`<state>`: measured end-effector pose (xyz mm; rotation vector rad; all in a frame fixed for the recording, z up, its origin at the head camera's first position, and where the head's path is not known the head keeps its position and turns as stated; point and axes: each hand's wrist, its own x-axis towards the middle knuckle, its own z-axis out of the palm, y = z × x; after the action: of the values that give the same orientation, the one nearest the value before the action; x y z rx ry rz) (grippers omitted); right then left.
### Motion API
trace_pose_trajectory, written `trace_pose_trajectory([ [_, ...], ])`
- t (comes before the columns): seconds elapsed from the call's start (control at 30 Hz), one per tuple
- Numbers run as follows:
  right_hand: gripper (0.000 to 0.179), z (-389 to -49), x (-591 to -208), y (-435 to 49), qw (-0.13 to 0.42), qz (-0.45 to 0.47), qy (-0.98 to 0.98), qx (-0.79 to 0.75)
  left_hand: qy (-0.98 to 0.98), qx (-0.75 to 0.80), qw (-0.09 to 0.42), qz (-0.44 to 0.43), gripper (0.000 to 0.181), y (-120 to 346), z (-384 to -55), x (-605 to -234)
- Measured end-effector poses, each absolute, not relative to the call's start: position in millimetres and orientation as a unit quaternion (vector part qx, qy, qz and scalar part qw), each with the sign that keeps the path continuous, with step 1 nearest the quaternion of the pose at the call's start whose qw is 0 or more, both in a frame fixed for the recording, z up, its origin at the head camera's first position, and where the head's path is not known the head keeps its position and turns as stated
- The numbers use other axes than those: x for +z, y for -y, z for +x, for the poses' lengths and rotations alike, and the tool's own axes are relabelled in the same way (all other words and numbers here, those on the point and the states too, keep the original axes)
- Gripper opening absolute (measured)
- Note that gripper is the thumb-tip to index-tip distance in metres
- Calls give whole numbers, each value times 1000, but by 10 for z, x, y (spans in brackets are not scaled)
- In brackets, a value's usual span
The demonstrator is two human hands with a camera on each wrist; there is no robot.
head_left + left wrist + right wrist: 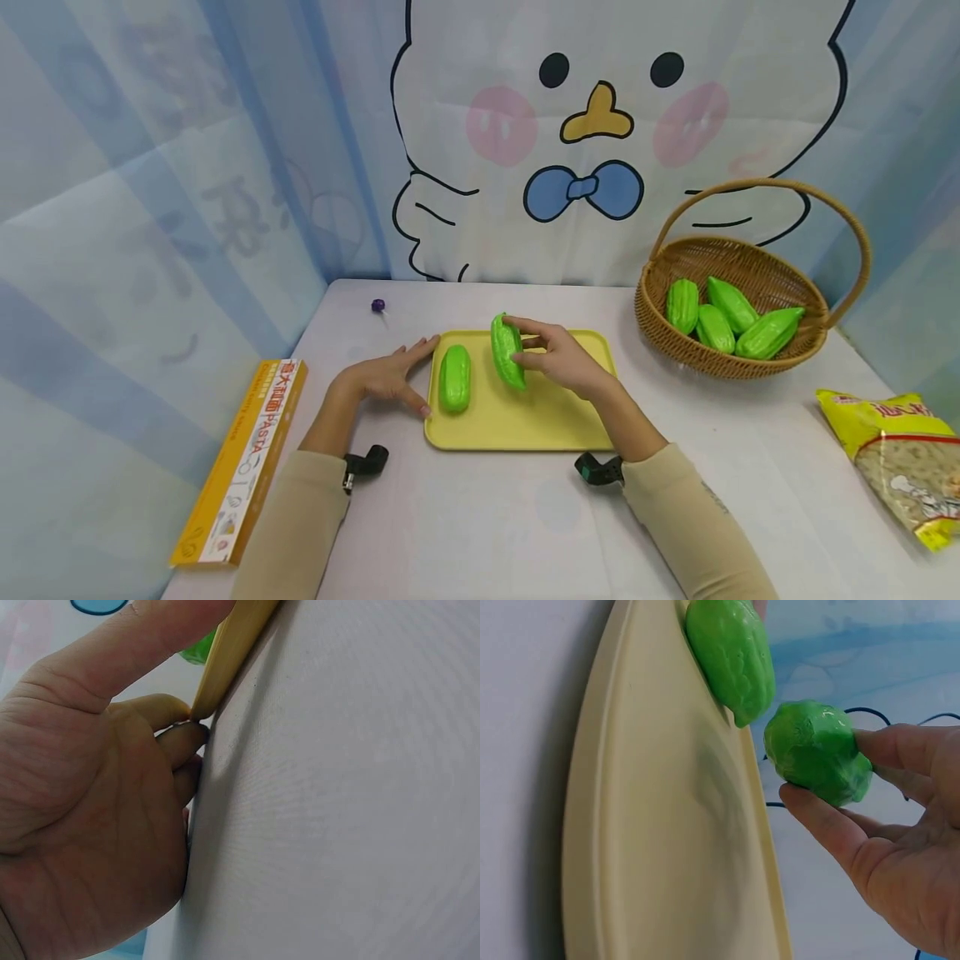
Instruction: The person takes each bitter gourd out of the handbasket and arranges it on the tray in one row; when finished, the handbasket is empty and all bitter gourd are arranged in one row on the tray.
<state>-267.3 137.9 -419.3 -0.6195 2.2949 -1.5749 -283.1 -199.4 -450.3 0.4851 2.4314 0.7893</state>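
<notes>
My right hand (561,354) pinches a bright green bitter melon (507,352) between thumb and fingers. In the right wrist view this bitter melon (814,750) is held up off the yellow tray (660,825). A second bitter melon (454,378) lies lengthwise near the left end of the tray (555,425). My left hand (386,377) is spread at the tray's left edge, with thumb and fingertips touching the rim. From the left wrist, the palm of the left hand (97,787) shows beside the yellow rim (229,660).
A wicker basket (675,354) with a tall handle holds several bitter melons at the back right. A yellow snack bag (900,458) lies at the right edge. The orange pasta box (240,467) lies on the left, and a small purple lollipop (378,306) at the back.
</notes>
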Motion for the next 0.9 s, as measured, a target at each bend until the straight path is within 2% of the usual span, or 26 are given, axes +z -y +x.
trace_pose_trajectory([
  [0.9,62,-2613,-4389,-1165,189,-211,-792,-541,-899,295,266,184,139,1993,-2812,-4482],
])
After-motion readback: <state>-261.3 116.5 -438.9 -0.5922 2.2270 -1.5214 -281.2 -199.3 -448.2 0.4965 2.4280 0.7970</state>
